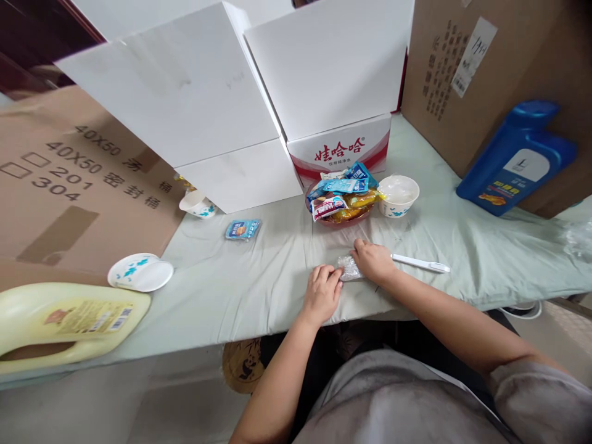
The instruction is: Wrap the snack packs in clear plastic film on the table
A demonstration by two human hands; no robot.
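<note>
A small clear, crinkled plastic-wrapped packet [350,269] lies on the cloth near the table's front edge, between my two hands. My left hand [322,291] pinches its left end, thumb and fingertips bent against the plastic. Curled over the right end is my right hand [374,261], its fingers closed on the wrap and hiding part of it. Just right of that hand rests a slim white handle [420,264]; its other end is hidden behind the hand, so I cannot tell what tool it is.
Behind my hands stand a bowl of wrapped snacks [342,218] and a paper cup [398,196]. A blue snack packet [243,229] lies left, near a tipped paper cup [139,272] and a yellow jug [78,320]. A blue bottle [513,163] leans right; white boxes [185,92] line the back.
</note>
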